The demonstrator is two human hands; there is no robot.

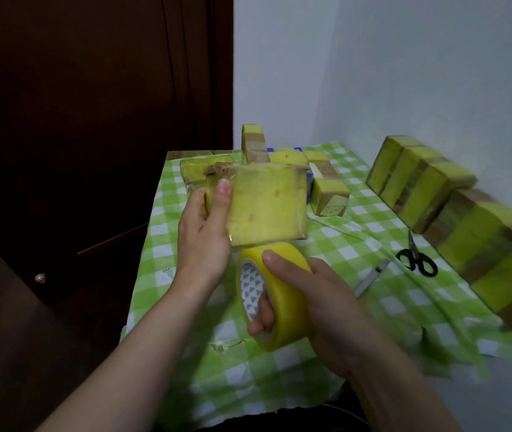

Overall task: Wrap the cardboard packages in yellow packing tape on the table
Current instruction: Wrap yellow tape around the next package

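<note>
Package in left hand (right hand grips tape).

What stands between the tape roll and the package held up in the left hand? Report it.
Nothing visible does. The right hand grips the tape roll just below the package that the left hand holds, with no object between them. The scissors lie off to the right.

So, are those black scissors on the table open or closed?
Closed. The scissors lie flat on the checked cloth, blades together as a single point, handle loops side by side.
</note>
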